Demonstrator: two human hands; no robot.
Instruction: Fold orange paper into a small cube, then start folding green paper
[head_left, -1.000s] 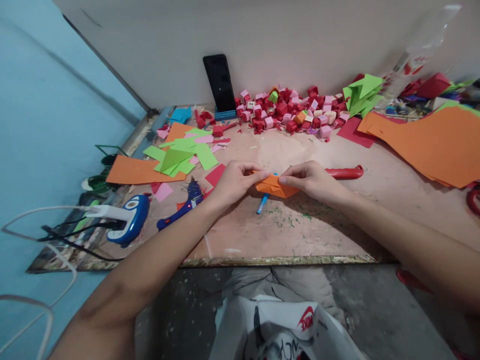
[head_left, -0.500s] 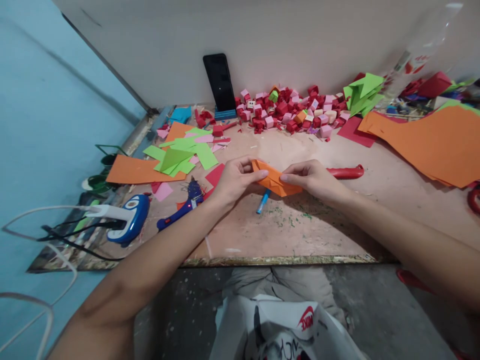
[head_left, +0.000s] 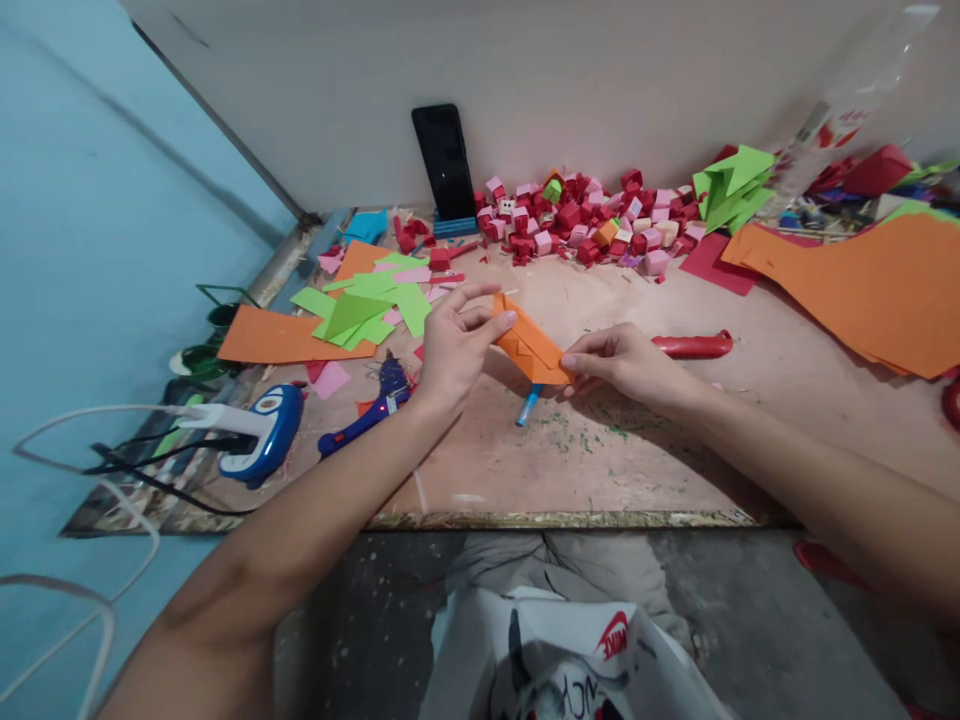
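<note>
The left hand and right hand pinch opposite ends of a folded orange paper between their fingers, above the blue pen.

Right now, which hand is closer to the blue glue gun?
Left. The left hand is just right of the blue glue gun; the right hand is farther right, past the folded orange paper.
</note>
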